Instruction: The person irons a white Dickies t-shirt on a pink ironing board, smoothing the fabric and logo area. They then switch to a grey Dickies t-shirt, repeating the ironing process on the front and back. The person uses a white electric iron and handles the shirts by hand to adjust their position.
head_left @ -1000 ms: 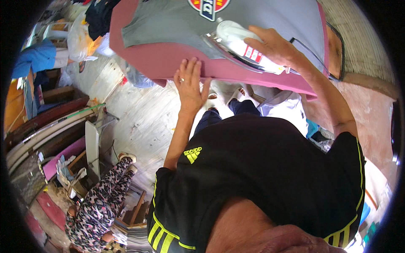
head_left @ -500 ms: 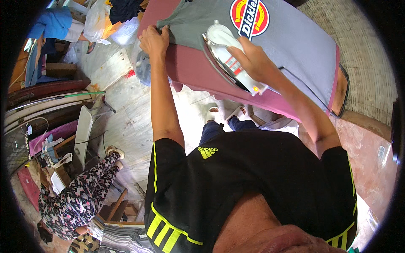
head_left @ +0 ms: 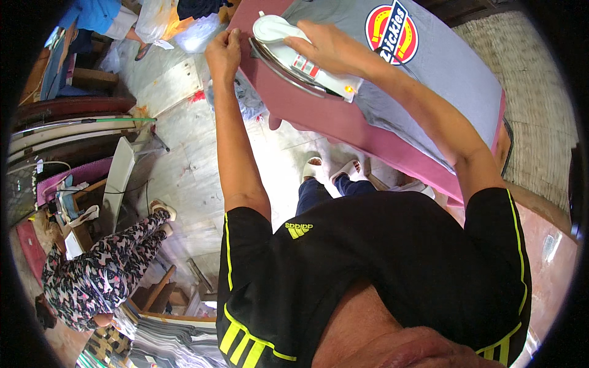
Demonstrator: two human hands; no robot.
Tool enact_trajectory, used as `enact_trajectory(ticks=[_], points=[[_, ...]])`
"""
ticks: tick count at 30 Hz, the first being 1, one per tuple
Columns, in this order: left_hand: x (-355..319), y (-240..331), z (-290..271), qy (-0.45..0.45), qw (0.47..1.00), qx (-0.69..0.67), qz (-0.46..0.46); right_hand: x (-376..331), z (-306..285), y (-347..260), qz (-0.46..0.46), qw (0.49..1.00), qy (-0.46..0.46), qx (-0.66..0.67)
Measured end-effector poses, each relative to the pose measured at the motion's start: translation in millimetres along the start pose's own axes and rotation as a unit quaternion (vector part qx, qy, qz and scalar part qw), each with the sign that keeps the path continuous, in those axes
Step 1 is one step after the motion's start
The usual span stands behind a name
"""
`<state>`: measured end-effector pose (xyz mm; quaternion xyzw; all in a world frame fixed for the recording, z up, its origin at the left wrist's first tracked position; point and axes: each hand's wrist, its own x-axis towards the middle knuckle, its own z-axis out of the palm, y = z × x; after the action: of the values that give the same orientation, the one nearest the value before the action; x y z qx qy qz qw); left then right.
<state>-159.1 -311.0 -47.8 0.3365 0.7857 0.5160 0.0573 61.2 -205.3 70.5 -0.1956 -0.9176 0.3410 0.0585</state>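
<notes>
My right hand point(head_left: 328, 49) is wrapped around the handle of a white clothes iron point(head_left: 334, 84), whose small orange light glows. The iron sits over the near left part of a grey garment point(head_left: 454, 80) with a round red and yellow printed emblem, spread on a padded ironing board point(head_left: 331, 113) with a dusty pink cover. At the board's left edge my left hand point(head_left: 223, 54) is closed, fingers pinched together. What lies between those fingers, if anything, I cannot make out.
Plastic bags point(head_left: 199, 34) lie beyond the board's left end. On the left, a person in patterned clothes point(head_left: 101, 270) bends near leaning boards and a white folding panel point(head_left: 119, 175). Another person in blue point(head_left: 92, 15) is at the upper left. Stacked grey sheets point(head_left: 175, 346) lie lower left.
The iron and my right hand have moved left across the garment toward the board's edge. My left hand stays near that edge, its fingers closed. The view has shifted slightly.
</notes>
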Motion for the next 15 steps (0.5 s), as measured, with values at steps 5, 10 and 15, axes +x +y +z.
enact_trajectory(ticks=[5, 10, 15], points=[[4, 18, 26, -0.054, 0.987, 0.136, 0.06, -61, 14, 22, 0.014, 0.996, 0.089, -0.015], [-10, 22, 40, 0.041, 0.979, 0.182, 0.084, -87, 7, 7, 0.115, 0.979, 0.137, 0.097], [-14, 10, 40, 0.082, 0.977, 0.165, 0.11, -41, 3, 6, 0.076, 0.99, 0.114, -0.016]])
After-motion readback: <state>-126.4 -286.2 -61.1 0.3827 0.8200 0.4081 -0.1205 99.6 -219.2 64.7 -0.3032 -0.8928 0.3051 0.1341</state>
